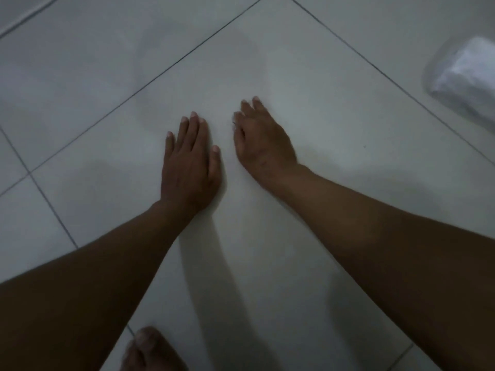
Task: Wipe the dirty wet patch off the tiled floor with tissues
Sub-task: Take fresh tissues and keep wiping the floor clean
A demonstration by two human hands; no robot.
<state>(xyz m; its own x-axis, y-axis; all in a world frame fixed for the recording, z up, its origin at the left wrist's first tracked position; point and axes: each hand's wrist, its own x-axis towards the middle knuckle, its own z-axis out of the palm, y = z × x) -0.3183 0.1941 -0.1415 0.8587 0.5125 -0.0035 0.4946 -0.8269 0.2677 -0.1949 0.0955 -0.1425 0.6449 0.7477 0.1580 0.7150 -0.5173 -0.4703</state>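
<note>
— down on the tiled floor (334, 135), how many hands have you got?

— two. your left hand (187, 167) lies flat, palm down, fingers straight and close together, thumb alongside, holding nothing. your right hand (263, 140) is just beside it, also palm down on the same tile, fingers loosely spread and slightly bent at the tips, nothing in its grasp. the two hands are near each other but not touching.

— and the tissues?

— one pack of tissues (466, 79), white, in a clear wrapper, lying on the floor at the far right edge of your view, well apart from both hands. it is blurred, so you can't count the sheets.

— anything else of yours in view?

— one bare foot (150, 349), toes showing at the bottom edge, below your left forearm.

— where is the wet patch?

— faint greyish smears (150, 62) show on the tiles beyond your left hand, up toward the top left; the light is too dim to tell wet from reflection, so you can't place its edges.

— and the surface?

— large pale glossy tiles with thin dark grout lines running diagonally; one big tile sits under both hands. the room is dim, and soft shadows of your arms fall on the floor between them.
</note>
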